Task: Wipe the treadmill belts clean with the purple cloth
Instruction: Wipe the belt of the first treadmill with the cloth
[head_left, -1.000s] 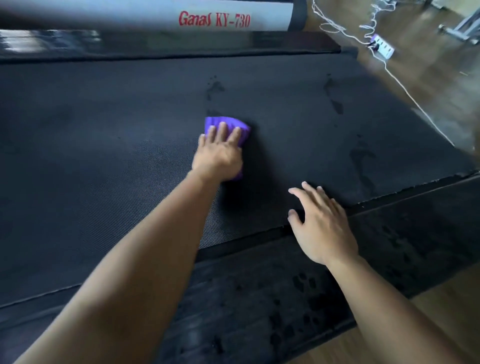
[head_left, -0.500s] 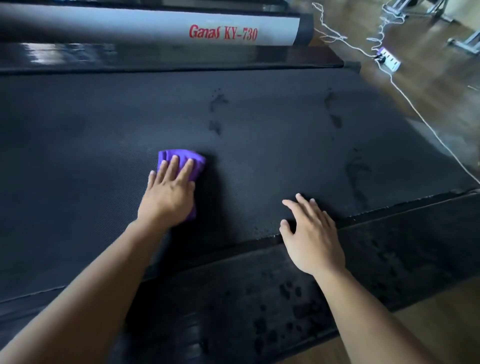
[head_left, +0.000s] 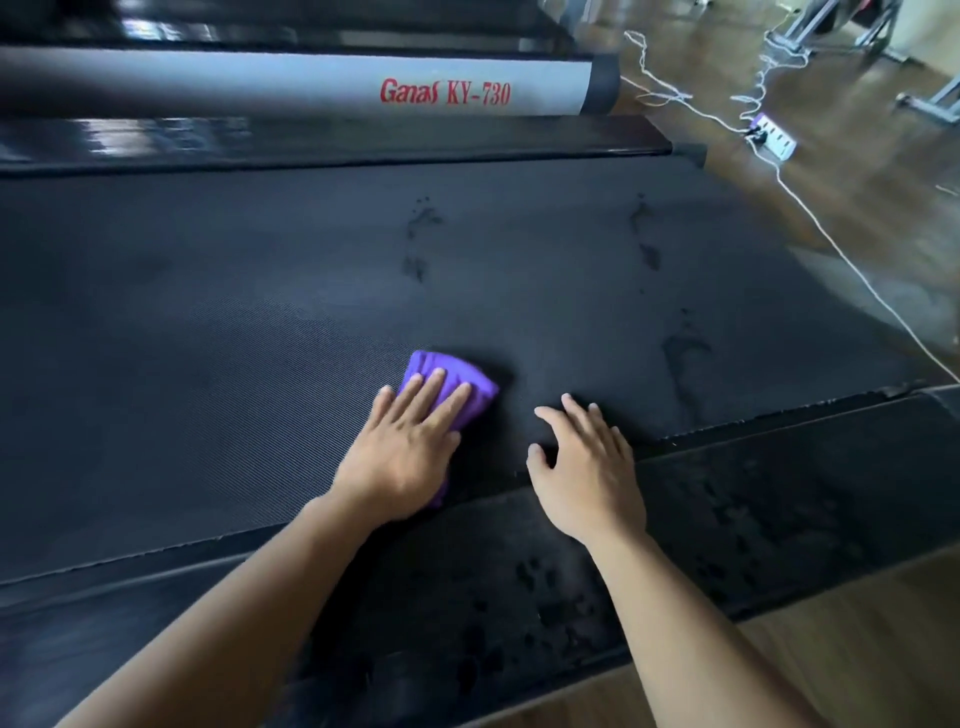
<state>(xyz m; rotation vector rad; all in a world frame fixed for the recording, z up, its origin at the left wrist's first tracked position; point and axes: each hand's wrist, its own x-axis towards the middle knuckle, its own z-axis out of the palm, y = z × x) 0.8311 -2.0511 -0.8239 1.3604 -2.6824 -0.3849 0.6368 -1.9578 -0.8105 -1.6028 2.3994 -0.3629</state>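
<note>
The black ribbed treadmill belt (head_left: 260, 322) fills most of the view, with dark wet marks toward its right half. A folded purple cloth (head_left: 467, 382) lies on the belt near its front edge. My left hand (head_left: 402, 452) presses flat on the cloth with straight fingers, hiding its near part. My right hand (head_left: 584, 467) rests beside it, fingers spread on the belt, palm over the edge where the belt meets the black side rail (head_left: 779, 493).
A grey side rail (head_left: 311, 83) marked "Ganas KY-730" runs along the far side. A white cable (head_left: 831, 234) and power strip (head_left: 774, 136) lie on the wooden floor (head_left: 857, 171) at right. Metal equipment legs stand at the top right.
My left hand has slid the cloth back toward me and along the belt, ending near the front edge close to my right hand. My right hand has stayed planted at the belt's edge.
</note>
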